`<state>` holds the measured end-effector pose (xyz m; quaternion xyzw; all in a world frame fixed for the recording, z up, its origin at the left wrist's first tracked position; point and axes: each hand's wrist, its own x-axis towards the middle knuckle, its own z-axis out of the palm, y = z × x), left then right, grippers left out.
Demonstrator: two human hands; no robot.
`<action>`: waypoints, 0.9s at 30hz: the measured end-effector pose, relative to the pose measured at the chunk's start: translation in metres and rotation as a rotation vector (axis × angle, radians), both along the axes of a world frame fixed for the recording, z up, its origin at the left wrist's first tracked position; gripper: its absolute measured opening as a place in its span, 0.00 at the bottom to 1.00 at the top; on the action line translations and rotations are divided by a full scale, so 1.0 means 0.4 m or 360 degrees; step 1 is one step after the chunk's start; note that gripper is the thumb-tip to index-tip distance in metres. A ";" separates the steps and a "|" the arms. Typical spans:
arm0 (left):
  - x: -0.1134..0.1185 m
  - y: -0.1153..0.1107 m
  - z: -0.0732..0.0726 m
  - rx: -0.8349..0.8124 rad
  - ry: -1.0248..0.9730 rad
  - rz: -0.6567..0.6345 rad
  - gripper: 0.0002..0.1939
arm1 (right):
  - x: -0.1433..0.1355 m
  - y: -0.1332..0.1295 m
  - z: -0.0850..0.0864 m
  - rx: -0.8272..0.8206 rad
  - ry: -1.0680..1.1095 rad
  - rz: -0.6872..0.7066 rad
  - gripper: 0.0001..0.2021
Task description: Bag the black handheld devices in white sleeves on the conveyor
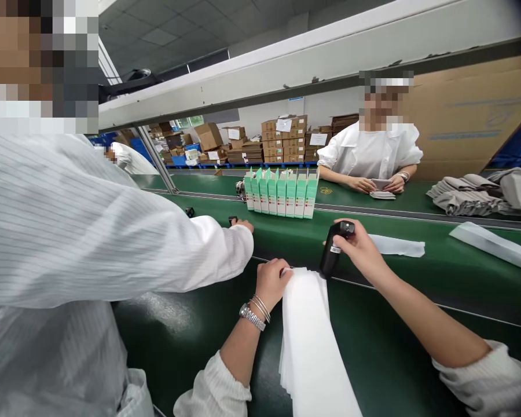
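Note:
A long stack of thin white sleeves lies on the green table in front of me. My left hand, with a watch and bracelets at the wrist, pinches the stack's upper left corner. In my right hand is a black angled device, held by its upper end with the fingers closed round it. Its lower end points down beside the stack's upper right corner. Behind my right hand a single white sleeve lies flat on the green belt.
A row of green-and-white boxes stands open-topped beyond the belt. At left, a person's sleeved arm reaches across. Opposite, another person handles grey pieces near a grey pile. Another white sleeve lies at right.

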<state>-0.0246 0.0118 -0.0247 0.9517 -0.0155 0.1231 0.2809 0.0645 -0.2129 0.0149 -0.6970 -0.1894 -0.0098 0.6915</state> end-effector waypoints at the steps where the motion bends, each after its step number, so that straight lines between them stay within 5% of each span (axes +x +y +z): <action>1: 0.004 -0.002 0.002 0.0005 -0.0018 -0.0013 0.08 | 0.004 0.018 0.000 0.0126 0.0036 -0.0012 0.21; 10: -0.004 -0.023 0.034 -0.0046 -0.0181 -0.0359 0.07 | 0.015 0.087 -0.015 0.0471 0.0011 -0.0154 0.24; 19: -0.014 -0.066 0.064 -0.0464 -0.0294 -0.0372 0.01 | -0.011 0.110 -0.042 0.0184 0.0299 0.0339 0.19; 27: -0.034 -0.064 0.083 -0.0669 -0.0327 -0.0403 0.02 | -0.028 0.104 -0.028 0.0291 0.0380 0.0339 0.20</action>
